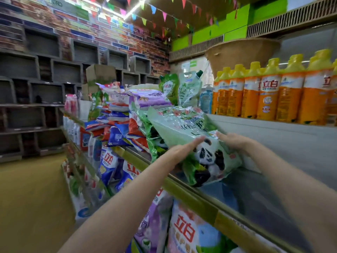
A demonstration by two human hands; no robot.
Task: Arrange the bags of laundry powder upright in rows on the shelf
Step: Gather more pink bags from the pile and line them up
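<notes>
green panda bag [198, 143] tilted on shelf [284, 143] | left hand [184, 149] flat against its left side | right hand [235, 142] on its right side | orange bottles [269, 94] behind

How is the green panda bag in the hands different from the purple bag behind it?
The panda bag is pale green with a panda picture; the purple bag is lilac with no panda visible. The panda bag is tilted between the left hand and right hand; the purple bag lies on the heap, untouched. Both are soft, shiny plastic bags with printed writing, on the same shelf.
</notes>
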